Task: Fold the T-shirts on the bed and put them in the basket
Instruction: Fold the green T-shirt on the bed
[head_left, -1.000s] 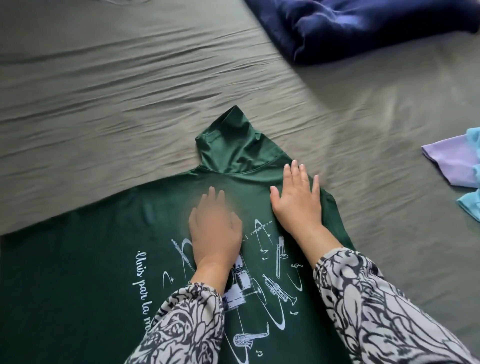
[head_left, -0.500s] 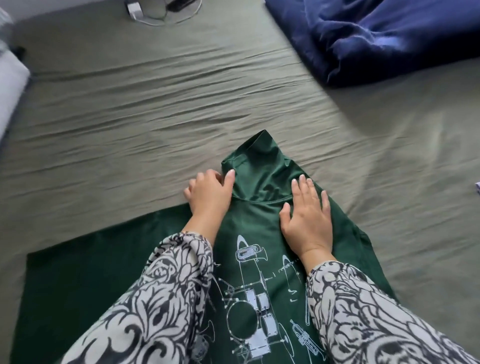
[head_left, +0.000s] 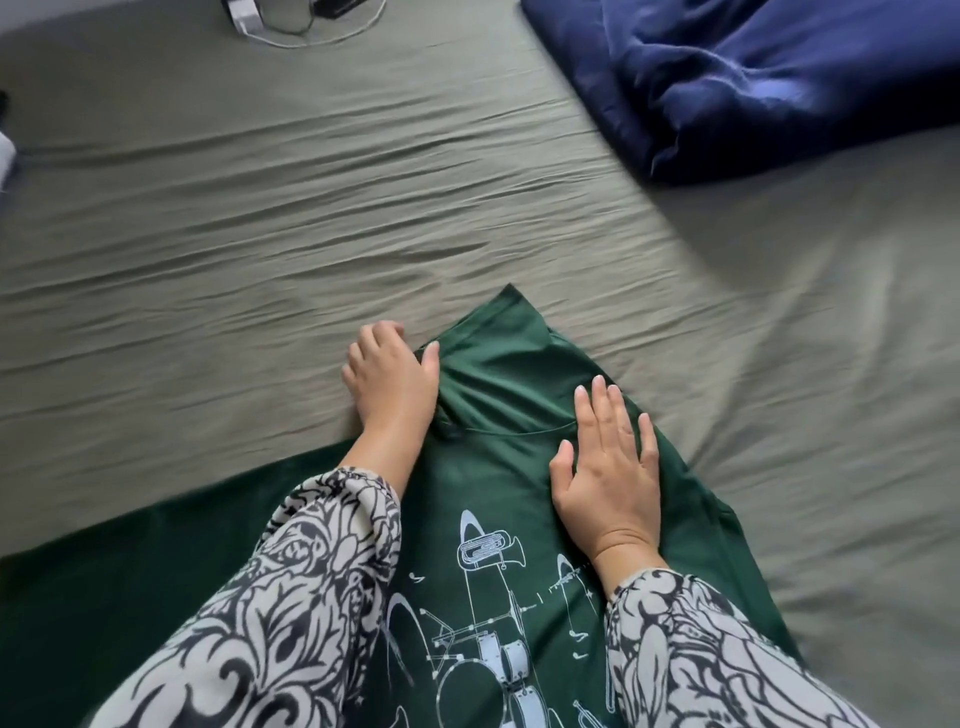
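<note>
Fingers (head_left: 618, 415) of right hand (head_left: 608, 478) spread flat on green T-shirt (head_left: 493, 467), pressing. Left hand (head_left: 389, 379) curled round the shirt's sleeve edge, thumb on top. Shirt lay print-up on the bed (head_left: 260, 234), well below the navy blanket (head_left: 753, 78).

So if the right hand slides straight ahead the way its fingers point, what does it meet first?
The right hand would likely cross the green T-shirt sleeve, then only bare bed sheet; the blue blanket lies farther off.
</note>
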